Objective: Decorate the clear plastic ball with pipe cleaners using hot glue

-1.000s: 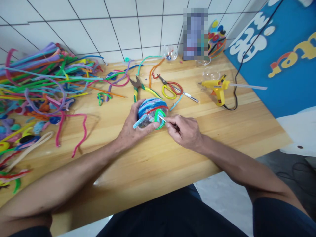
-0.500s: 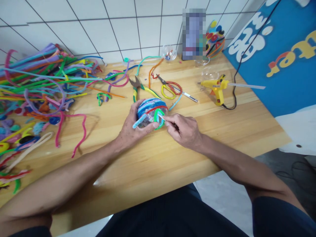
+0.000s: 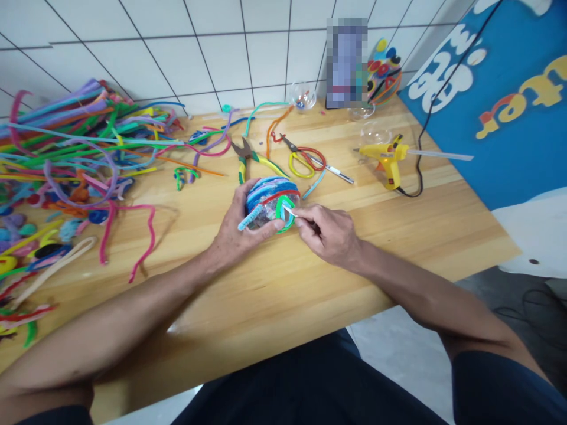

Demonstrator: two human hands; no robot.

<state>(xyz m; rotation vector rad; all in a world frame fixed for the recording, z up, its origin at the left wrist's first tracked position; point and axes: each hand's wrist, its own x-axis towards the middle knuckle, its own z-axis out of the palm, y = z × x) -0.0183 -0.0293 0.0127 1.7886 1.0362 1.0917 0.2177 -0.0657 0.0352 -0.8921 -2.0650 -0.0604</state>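
A clear ball wrapped in blue, red and green pipe cleaners [image 3: 269, 199] rests on the wooden table [image 3: 283, 295] in the middle of the head view. My left hand [image 3: 237, 227] is closed round its left side, with a light blue pipe cleaner end [image 3: 245, 222] sticking out under the thumb. My right hand [image 3: 328, 233] pinches a thin white stick [image 3: 290, 211] whose tip touches the green loop on the ball's right side.
A big heap of coloured pipe cleaners [image 3: 75, 159] fills the table's left. Behind the ball lie pliers [image 3: 248, 156], scissors [image 3: 303, 158] and a pen [image 3: 339, 172]. A yellow glue gun [image 3: 387, 158] with a black cord stands at the right, near a blue board [image 3: 500, 88].
Hardly anything differs: both hands keep their hold on the ball and the stick, and the view has drifted slightly.
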